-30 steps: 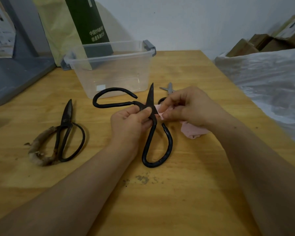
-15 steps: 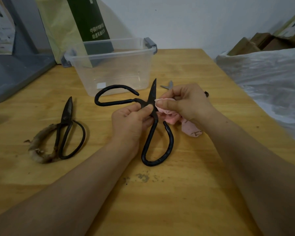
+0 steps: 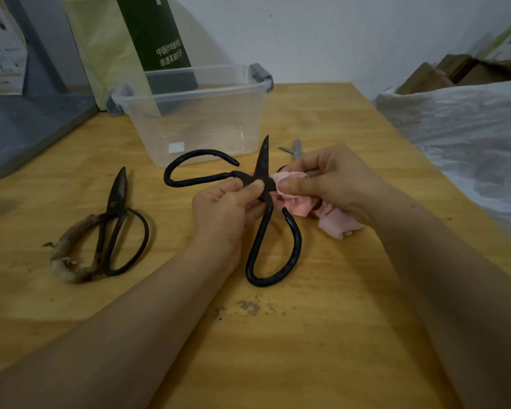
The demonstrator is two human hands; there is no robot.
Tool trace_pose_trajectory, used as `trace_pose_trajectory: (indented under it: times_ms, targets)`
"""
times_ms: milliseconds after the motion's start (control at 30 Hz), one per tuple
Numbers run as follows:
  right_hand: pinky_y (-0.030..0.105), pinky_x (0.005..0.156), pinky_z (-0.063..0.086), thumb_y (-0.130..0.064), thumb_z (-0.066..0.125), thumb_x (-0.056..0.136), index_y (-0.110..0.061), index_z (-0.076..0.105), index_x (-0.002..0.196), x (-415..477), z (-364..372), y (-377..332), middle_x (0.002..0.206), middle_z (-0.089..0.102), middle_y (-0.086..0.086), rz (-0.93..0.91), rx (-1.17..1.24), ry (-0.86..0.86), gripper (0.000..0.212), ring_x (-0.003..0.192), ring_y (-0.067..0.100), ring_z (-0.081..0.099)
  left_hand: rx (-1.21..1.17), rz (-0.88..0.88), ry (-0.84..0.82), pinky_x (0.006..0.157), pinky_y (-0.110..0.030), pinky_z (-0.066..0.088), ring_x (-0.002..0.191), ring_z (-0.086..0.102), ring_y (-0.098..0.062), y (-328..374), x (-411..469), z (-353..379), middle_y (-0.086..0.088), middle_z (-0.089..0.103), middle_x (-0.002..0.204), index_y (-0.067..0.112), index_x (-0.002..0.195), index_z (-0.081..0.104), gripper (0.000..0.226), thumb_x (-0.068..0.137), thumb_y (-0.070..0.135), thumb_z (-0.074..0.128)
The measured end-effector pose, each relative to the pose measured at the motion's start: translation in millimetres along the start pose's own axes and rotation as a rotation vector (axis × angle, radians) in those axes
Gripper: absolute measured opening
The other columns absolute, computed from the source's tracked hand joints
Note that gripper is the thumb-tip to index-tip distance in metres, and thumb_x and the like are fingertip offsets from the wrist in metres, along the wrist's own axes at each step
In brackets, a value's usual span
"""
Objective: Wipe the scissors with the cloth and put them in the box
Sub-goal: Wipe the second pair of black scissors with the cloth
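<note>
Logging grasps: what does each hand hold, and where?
Left hand pinches the black scissors at the pivot; right hand pinches the pink cloth at its bunched end.

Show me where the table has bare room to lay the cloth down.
The table is bare along its near edge, between the forearms, below the black scissors; also right of the clear box, beyond the grey scissors. Crowded: before the box, around the pink cloth, and left by the old scissors.

Box (image 3: 195,119) behind held scissors (image 3: 263,202)
</note>
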State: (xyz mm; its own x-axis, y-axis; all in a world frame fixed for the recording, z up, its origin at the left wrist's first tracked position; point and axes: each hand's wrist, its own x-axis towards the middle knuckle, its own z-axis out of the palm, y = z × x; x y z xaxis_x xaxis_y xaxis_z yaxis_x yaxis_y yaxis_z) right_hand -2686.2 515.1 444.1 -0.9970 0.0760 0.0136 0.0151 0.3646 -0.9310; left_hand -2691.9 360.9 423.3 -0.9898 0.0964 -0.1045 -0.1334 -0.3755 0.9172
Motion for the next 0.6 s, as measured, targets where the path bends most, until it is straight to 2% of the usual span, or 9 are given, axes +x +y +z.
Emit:
trace_pose_trajectory:
  times_ms: [67, 167, 333, 433, 500, 600]
  targets:
    - [0.026, 0.060, 0.054, -0.013, 0.075, 0.078, -0.017, 0.070, 0.083, 3, 8, -1, 0.075, 0.072, 0.004, -0.007, -0.014, 0.069, 0.008, 0.063, 0.010, 0.066, 0.003, 0.009, 0.001, 0.065, -0.026, 0.059, 0.072, 0.071, -0.023, 0, 1, -1, -0.017, 0.071, 0.087, -0.004, 0.088, 0.063, 0.004, 0.084, -0.005, 0.062]
    - [0.037, 0.066, 0.055, -0.016, 0.073, 0.081, -0.010, 0.070, 0.084, 6, 16, -2, 0.084, 0.071, 0.018, -0.006, -0.013, 0.159, 0.008, 0.068, 0.021, 0.064, -0.004, 0.011, 0.019, 0.065, -0.027, 0.059, 0.072, 0.071, -0.023, -1, 4, -1, -0.015, 0.071, 0.083, -0.001, 0.083, 0.063, 0.005, 0.084, -0.006, 0.062]
    - [0.027, 0.050, 0.049, -0.023, 0.069, 0.086, -0.011, 0.065, 0.075, 9, 22, 0, 0.058, 0.063, 0.008, 0.015, -0.014, 0.270, 0.016, 0.046, 0.017, 0.057, 0.005, 0.008, 0.025, 0.063, -0.024, 0.058, 0.070, 0.071, -0.019, -1, 3, 2, -0.014, 0.070, 0.084, -0.002, 0.086, 0.062, 0.004, 0.084, -0.005, 0.062]
    - [0.022, 0.043, 0.045, -0.022, 0.067, 0.088, -0.006, 0.065, 0.076, 11, 23, 2, 0.057, 0.061, 0.011, 0.028, 0.073, 0.368, 0.020, 0.042, 0.016, 0.055, -0.002, 0.009, 0.030, 0.057, -0.020, 0.055, 0.064, 0.070, -0.015, 0, 2, 3, -0.012, 0.069, 0.080, -0.003, 0.088, 0.062, 0.005, 0.084, -0.005, 0.062]
    - [0.024, 0.048, 0.050, -0.019, 0.068, 0.087, -0.002, 0.070, 0.084, 8, 14, 3, 0.069, 0.068, 0.015, 0.062, 0.151, 0.295, 0.017, 0.052, 0.018, 0.061, 0.003, 0.005, 0.026, 0.056, -0.019, 0.054, 0.066, 0.070, -0.016, -1, 3, 1, -0.016, 0.068, 0.087, -0.009, 0.102, 0.060, 0.018, 0.084, -0.005, 0.062]
    - [0.025, 0.057, 0.055, -0.006, 0.072, 0.076, 0.002, 0.070, 0.096, 2, -3, 2, 0.084, 0.072, 0.018, 0.127, 0.338, 0.058, 0.022, 0.068, 0.020, 0.069, -0.004, -0.003, 0.040, 0.059, -0.021, 0.056, 0.071, 0.071, -0.019, -1, 4, -1, -0.021, 0.069, 0.098, -0.014, 0.115, 0.054, 0.034, 0.083, -0.004, 0.063]
